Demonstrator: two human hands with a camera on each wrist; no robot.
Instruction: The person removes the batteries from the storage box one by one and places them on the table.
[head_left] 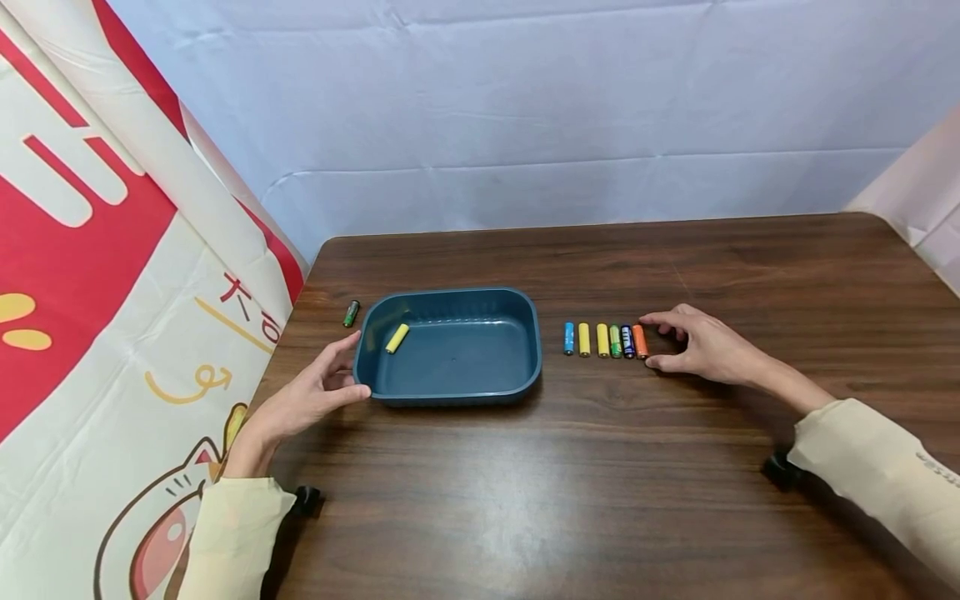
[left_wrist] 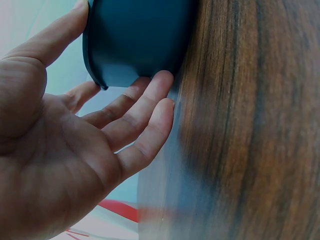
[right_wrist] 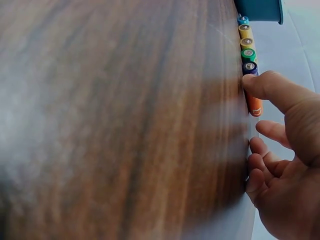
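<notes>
A dark teal plastic basin point(head_left: 450, 392) stands on the table, with one yellow battery point(head_left: 397, 338) lying inside. My left hand point(head_left: 315, 392) holds its left end, thumb at the near corner and fingers along the outer wall point(left_wrist: 135, 45). To the right of the basin, several batteries lie side by side: light blue point(head_left: 568, 338), two yellow point(head_left: 584, 340), green point(head_left: 616, 342), dark blue point(head_left: 627, 342) and orange point(head_left: 640, 342). At the row's right end, my right hand point(head_left: 705, 346) has thumb and forefinger at opposite ends of the orange battery, pinching it.
A dark green battery point(head_left: 351, 313) lies alone behind the basin's left side. The brown wooden table point(head_left: 480, 492) ends at a pale cloth backdrop point(head_left: 480, 108). Printed red and white fabric point(head_left: 135, 275) hangs along the left edge.
</notes>
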